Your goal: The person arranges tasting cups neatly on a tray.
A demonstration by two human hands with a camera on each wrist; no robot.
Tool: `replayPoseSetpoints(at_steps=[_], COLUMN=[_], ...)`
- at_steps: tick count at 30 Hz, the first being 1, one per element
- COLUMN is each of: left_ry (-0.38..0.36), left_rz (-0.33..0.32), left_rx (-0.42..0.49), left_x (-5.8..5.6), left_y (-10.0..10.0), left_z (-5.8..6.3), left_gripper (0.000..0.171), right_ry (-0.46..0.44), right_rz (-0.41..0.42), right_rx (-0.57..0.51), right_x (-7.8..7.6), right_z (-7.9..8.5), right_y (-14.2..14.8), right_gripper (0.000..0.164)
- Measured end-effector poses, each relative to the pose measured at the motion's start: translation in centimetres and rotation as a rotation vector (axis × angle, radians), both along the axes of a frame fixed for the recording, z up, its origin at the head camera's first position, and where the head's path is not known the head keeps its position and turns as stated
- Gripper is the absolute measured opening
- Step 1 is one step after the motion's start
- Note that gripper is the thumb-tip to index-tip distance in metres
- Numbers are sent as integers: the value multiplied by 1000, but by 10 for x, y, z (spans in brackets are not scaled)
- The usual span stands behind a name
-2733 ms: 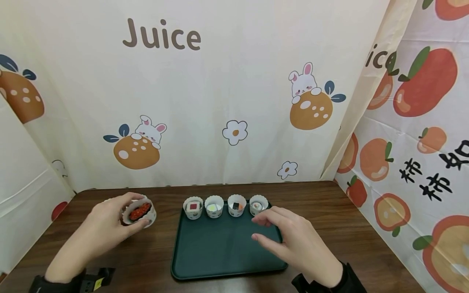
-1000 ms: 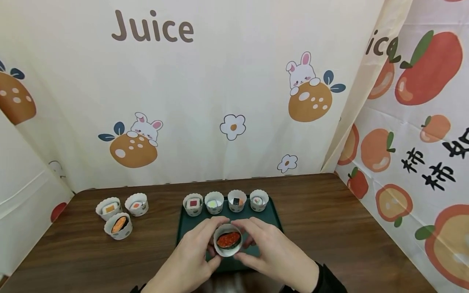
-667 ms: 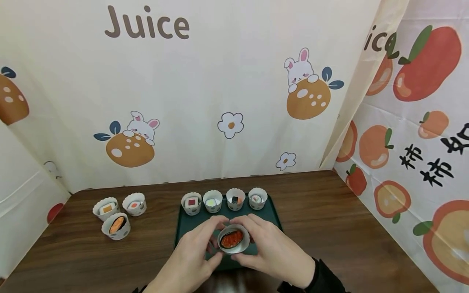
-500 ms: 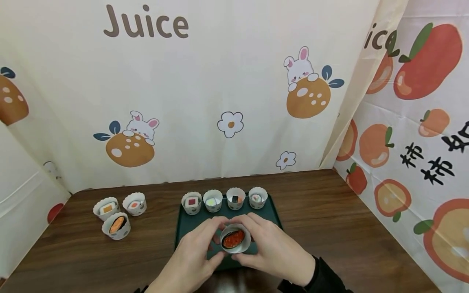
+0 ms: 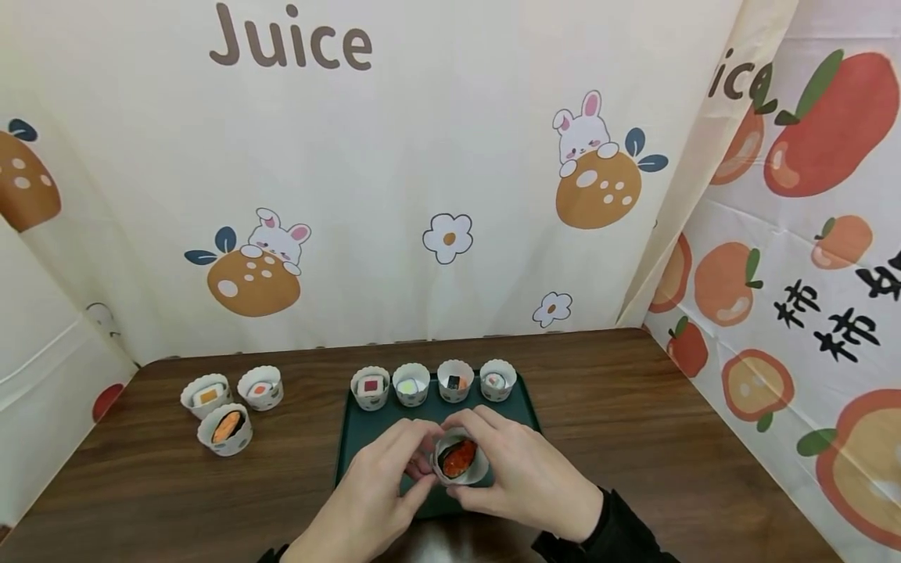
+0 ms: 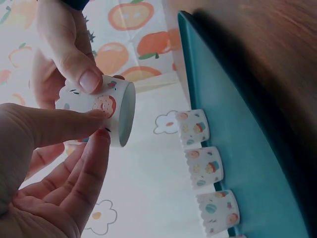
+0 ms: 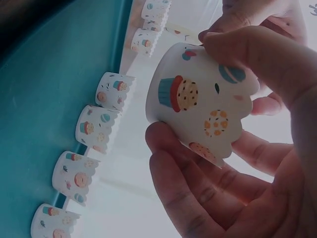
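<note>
A white paper baking cup [image 5: 473, 471] with a dark-wrapped sushi topped with red roe [image 5: 458, 459] inside is held over the front half of the dark green tray [image 5: 352, 440]. My right hand [image 5: 528, 477] grips its right side, thumb on the printed wall and fingers around the other side in the right wrist view. The left hand [image 5: 380, 481] has its thumb and fingertips at the cup's left side; the left wrist view shows them pinching the printed cup [image 6: 94, 101] near its base. Along the tray's back edge stands a row of cups, including one with a red-topped sushi [image 5: 370, 387].
More sushi cups stand on the wooden table [image 5: 155, 477] at the left, among them one with orange-topped sushi [image 5: 227, 428]. A cream curtain [image 5: 352, 156] with rabbit prints hangs behind the table, and a fruit-print curtain [image 5: 788, 375] borders its right side.
My left hand has brought the red-roe cup from the table's left over to the tray, where the right hand has taken hold too. During the last second the cup has shifted slightly right.
</note>
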State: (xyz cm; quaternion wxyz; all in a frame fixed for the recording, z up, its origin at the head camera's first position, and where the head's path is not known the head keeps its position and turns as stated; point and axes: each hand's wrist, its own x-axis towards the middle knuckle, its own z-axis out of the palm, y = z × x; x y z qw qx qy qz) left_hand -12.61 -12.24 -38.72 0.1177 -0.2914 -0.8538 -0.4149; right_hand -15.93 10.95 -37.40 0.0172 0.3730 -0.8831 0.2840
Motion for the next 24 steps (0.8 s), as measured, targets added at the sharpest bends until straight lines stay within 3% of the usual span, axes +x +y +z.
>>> replayPoseSetpoints(at_steps=[7, 9, 15, 20, 24], left_ry=[74, 78, 191, 136, 105], left_rz=[44, 84, 269, 393, 462], left_rx=[-66, -100, -204, -366, -424], left_x=[-2, -2, -2, -1, 0], left_y=[-28, -41, -91, -132, -157], left_z=[4, 7, 23, 40, 46], left_gripper=[46, 45, 49, 50, 50], right_ry=[24, 17, 16, 44, 66], right_rz=[36, 36, 37, 38, 49], right_rx=[31, 52, 110, 141, 169], right_x=[-9, -13, -24, -34, -42], right_z=[-2, -2, -5, -8, -13], right_y=[-9, -13, -29, -46, -62], right_gripper=[54, 53, 54, 54, 53])
